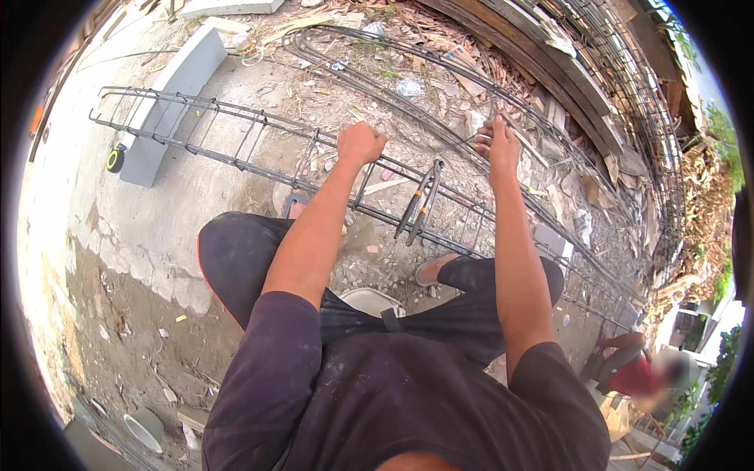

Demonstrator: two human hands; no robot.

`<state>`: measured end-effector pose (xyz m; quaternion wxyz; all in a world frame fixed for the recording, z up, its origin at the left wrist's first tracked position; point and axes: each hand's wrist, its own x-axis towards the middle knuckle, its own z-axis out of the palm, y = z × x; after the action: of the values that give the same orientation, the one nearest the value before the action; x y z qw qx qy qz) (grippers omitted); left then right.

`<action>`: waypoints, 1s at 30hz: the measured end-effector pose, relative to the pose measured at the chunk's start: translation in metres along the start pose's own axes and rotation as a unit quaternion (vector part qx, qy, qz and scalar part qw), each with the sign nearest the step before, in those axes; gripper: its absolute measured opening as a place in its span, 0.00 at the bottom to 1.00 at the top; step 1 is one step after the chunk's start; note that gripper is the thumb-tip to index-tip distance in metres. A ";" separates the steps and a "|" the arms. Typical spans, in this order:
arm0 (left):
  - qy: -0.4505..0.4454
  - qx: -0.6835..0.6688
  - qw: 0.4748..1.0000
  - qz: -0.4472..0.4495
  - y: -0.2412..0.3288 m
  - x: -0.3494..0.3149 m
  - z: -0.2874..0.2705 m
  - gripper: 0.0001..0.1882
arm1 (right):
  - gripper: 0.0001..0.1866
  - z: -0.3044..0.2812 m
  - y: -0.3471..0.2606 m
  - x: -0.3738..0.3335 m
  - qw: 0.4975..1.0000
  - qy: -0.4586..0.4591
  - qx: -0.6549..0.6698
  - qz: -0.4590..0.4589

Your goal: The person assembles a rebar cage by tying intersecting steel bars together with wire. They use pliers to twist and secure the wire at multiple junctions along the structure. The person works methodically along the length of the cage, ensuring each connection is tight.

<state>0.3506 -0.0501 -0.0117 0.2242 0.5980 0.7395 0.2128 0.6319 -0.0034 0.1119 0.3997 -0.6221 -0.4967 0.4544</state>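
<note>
A long rebar cage [259, 118] of dark bars and square stirrups stretches across in front of me. My left hand [361, 144] is closed around its far upper bar, and the fingers' undersides are hidden. To the right, beyond the cage, my right hand [499, 145] is raised with curled fingers, pinching what looks like a thin dark wire [462, 144]. Between my hands, pincers [422, 202] with dark, orange-marked handles rest across the cage bars, touched by neither hand.
A grey block [192, 67] supports the cage's left end, with a yellow-black tape measure [115, 159] against it. Loose rebar [408, 106] lies beyond among wood scraps. I sit on a pale seat [365, 301]. Another person in red [632, 373] is at the lower right.
</note>
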 end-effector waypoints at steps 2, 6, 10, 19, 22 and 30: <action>-0.069 -0.010 0.996 -0.053 0.001 0.005 -0.005 0.30 | 0.31 -0.008 0.026 -0.047 0.991 0.018 -0.135 0.015; -0.149 0.030 0.986 -0.069 0.015 -0.002 -0.040 0.34 | 0.41 0.041 0.083 -0.142 0.910 -0.031 -0.413 -0.038; -0.106 0.122 0.987 -0.019 0.051 -0.018 -0.114 0.34 | 0.42 0.062 0.095 -0.158 0.896 -0.016 -0.441 -0.054; 0.024 0.060 0.996 0.061 0.073 -0.075 -0.219 0.32 | 0.37 0.004 0.115 -0.113 0.960 -0.134 -0.022 0.244; -0.022 0.125 0.992 0.011 0.069 -0.074 -0.187 0.33 | 0.52 0.021 0.127 -0.116 0.955 -0.049 -0.263 0.126; -0.259 0.081 0.962 -0.027 0.004 -0.065 -0.075 0.57 | 0.47 0.042 0.120 -0.121 0.909 -0.006 -0.413 0.053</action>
<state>0.3217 -0.1164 0.0556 0.3644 0.6285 0.6869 -0.0162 0.6110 -0.1423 0.0068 0.0788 -0.7545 -0.6085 0.2327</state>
